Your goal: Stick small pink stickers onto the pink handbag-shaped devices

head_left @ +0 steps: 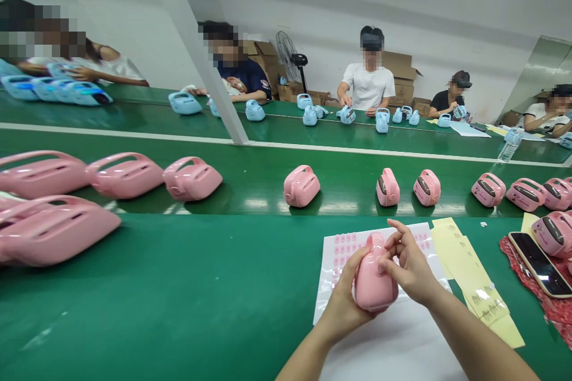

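Note:
My left hand (346, 292) is wrapped round the side of a pink plastic toy case (373, 280) and holds it upright over a white sticker sheet (339, 253). My right hand (409, 265) presses its fingertips on the upper front of the same case, fingers curled together. Whether a sticker sits under the fingertips is too small to see. The sheet carries rows of small pink stickers and lies on the green table (201, 297).
More pink cases (301, 186) stand in a row on the green conveyor. Yellow backing strips (469, 277) lie at my right, beside a phone (538, 263) on a red cloth. Across the belt several people handle blue cases (254, 111).

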Demonstrator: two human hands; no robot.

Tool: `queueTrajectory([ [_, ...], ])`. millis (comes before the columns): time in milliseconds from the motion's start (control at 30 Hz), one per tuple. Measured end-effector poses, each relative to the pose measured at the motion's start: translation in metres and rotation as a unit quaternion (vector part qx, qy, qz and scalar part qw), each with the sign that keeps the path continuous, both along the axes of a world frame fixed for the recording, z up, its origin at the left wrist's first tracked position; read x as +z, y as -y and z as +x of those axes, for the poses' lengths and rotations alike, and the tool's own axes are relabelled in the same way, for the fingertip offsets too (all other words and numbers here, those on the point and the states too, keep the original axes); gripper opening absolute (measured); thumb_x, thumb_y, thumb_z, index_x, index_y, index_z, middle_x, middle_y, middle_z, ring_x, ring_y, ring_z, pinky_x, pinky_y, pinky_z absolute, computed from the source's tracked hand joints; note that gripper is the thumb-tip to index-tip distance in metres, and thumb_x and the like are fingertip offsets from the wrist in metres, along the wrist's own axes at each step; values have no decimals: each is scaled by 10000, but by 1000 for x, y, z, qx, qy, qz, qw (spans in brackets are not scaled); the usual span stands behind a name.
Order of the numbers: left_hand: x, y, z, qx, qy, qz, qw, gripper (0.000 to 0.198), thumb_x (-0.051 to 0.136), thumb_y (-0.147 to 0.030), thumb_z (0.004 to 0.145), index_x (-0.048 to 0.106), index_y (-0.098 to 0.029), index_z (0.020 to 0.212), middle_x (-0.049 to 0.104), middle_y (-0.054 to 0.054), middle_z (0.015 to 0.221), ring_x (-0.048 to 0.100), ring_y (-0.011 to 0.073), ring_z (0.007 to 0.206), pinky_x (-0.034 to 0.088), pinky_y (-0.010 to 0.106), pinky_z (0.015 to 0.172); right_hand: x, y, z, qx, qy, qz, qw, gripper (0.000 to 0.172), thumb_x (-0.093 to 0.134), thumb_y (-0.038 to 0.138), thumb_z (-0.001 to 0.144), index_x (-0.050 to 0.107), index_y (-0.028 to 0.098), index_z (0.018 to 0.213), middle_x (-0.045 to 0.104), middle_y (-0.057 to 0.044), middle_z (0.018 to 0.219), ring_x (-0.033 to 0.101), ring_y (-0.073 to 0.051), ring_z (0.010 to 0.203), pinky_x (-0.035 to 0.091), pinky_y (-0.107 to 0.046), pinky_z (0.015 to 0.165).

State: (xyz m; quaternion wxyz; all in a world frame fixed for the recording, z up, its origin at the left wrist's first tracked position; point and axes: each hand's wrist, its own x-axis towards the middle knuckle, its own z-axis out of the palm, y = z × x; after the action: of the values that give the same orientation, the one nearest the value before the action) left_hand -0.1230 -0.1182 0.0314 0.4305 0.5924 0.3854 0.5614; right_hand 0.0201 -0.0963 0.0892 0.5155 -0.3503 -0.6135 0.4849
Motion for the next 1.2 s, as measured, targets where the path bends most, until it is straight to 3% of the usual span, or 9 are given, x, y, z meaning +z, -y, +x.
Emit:
queueTrajectory([
  [233, -10, -1, 0, 14, -48, 22, 999, 860, 793, -219, 490, 418, -359, 1252, 493, 105, 1268, 536, 334, 1048, 457, 489, 839, -6, -1, 1, -42, 73, 85, 993, 524, 511, 150, 760, 363, 276, 1247, 484, -5, 870, 557, -111, 657, 522, -326, 688],
  [400, -5, 0, -3, 4, -45, 24, 999, 853, 783, -179, 513, 410, -349, 1260, 479, 106, 1285, 516, 328, 1083, 424, 483, 890, -11, 5, -2, -120, 156, 240, 951, 553, 487, 131, 792, 314, 292, 1292, 514, -47, 940, 567, -147, 726, 519, -363, 740],
  [533, 2, 1, -4, 7, -36, 32, 999, 858, 801, -152, 469, 453, -318, 1236, 505, 105, 1256, 494, 342, 1116, 390, 484, 931, -11, 12, -6, -167, 193, 273, 928, 557, 477, 153, 812, 284, 299, 1314, 503, -91, 1084, 566, -200, 900, 494, -414, 807],
  [633, 5, 2, -6, 3, -62, 52, 997, 816, 787, -176, 492, 456, -288, 1229, 498, 110, 1260, 474, 338, 1142, 367, 488, 956, -10, 4, -4, -158, 183, 224, 944, 564, 506, 233, 808, 271, 263, 1320, 456, -122, 1198, 494, -245, 1096, 461, -434, 862],
  [767, 5, 4, -9, -56, -113, 89, 988, 827, 766, -204, 530, 391, -298, 1262, 441, 128, 1313, 429, 348, 1190, 357, 498, 964, -11, -25, 10, -104, 131, 62, 984, 594, 538, 415, 784, 302, 227, 1296, 465, -132, 1227, 464, -249, 1153, 383, -454, 933],
  [900, 0, 8, -9, -109, -43, 33, 993, 888, 795, -274, 484, 384, -318, 1270, 458, 120, 1310, 479, 363, 1137, 387, 499, 932, -21, -47, 25, 67, 71, -110, 989, 620, 552, 565, 718, 409, 214, 1208, 580, -88, 1021, 558, -210, 964, 421, -384, 825],
  [1000, 0, 10, -6, -110, 58, -35, 992, 959, 832, -361, 397, 404, -329, 1255, 503, 102, 1278, 512, 359, 1093, 425, 474, 888, -28, -50, 28, 182, 59, -175, 966, 541, 635, 496, 667, 491, 207, 1101, 589, -13, 809, 556, -141, 695, 427, -275, 627],
  [1067, 4, 9, -2, -55, 128, -75, 987, 1009, 846, -413, 317, 432, -313, 1232, 519, 93, 1258, 499, 360, 1100, 442, 442, 866, -27, -54, 25, 157, 71, -172, 970, 446, 645, 395, 668, 508, 206, 1048, 539, 36, 684, 490, -103, 561, 378, -226, 523],
  [1200, 8, -1, 6, 84, 195, -175, 961, 746, 787, -437, 460, 495, -257, 1122, 594, 68, 1076, 579, 279, 962, 487, 367, 765, -14, -84, 4, -65, 138, -109, 982, 312, 513, 251, 712, 462, 179, 1011, 427, 81, 569, 416, -93, 473, 356, -213, 471],
])
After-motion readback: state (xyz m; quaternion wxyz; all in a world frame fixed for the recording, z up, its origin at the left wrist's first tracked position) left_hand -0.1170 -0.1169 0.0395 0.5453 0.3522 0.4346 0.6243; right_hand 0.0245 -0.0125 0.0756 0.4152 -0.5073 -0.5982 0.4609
